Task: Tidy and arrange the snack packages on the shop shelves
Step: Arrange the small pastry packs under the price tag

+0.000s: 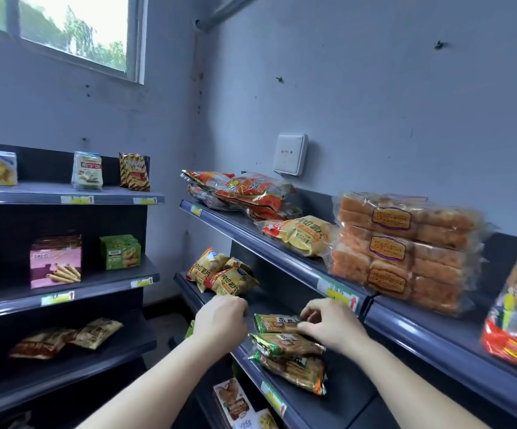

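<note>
A person's right hand (328, 323) pinched the top green biscuit pack (277, 323) of a small stack (291, 357) near the front edge of the middle shelf (353, 394), fingers closed on its far end. The left hand (221, 317) hovered just beside it over the same shelf, fingers curled and its grip holding nothing. Yellow crisp bags (223, 275) lay toward the shelf's far left corner. On the top shelf (251, 233) above sat red snack bags (245, 193), another yellow bag (303, 235) and stacked packs of orange cake (405, 249). Across the corner, a second shelving unit (65, 283) carried a pink box (55, 261) and a green box (120, 252).
</note>
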A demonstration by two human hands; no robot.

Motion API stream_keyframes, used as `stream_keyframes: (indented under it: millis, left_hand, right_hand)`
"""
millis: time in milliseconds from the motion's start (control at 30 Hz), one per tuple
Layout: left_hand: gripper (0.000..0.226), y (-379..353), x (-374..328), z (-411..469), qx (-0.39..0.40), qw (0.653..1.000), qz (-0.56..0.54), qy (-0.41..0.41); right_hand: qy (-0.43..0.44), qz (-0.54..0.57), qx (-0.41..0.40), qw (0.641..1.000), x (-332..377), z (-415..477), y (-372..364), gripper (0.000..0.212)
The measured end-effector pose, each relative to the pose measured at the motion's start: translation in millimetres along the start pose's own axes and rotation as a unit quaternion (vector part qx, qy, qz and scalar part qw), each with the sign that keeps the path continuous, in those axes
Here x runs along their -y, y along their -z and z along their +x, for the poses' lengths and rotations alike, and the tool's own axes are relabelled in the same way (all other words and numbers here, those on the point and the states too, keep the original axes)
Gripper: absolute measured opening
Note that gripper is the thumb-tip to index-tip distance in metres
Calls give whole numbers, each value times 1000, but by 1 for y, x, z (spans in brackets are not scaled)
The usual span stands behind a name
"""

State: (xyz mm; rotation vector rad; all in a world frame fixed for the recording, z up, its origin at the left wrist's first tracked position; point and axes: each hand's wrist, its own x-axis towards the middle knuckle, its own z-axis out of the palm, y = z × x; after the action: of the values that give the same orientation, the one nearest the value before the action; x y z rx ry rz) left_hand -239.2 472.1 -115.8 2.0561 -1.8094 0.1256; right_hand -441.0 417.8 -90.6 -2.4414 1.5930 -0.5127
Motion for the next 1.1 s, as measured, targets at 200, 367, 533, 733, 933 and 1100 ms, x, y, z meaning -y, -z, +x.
stream_keyframes:
  millis: [200, 367, 533, 733, 933, 1100]
  left_hand:
    - [23, 15, 4, 74, -27, 999, -13, -13]
    - [31, 20, 7, 136, -37, 996, -61, -58]
    - [55, 17, 12, 189, -24, 985, -146, -86]
    - [61, 20, 26, 237, 40, 946, -317, -61]
    - [59, 35, 37, 259, 215, 667, -706, 104]
    - [18, 33, 68, 262, 117, 598, -784, 121]
  right_hand:
    - [60, 13, -150, 987, 25, 71, 27, 25]
    - [-31, -81, -208, 974, 26, 125, 35, 48]
    - [-78, -219, -201, 952, 32, 153, 32, 19]
    - [-54, -242, -246, 937, 28, 170, 21, 11]
    - [185, -269, -411, 852, 33, 170, -2, 14]
    - [248, -190, -420, 852, 54, 178, -12, 7]
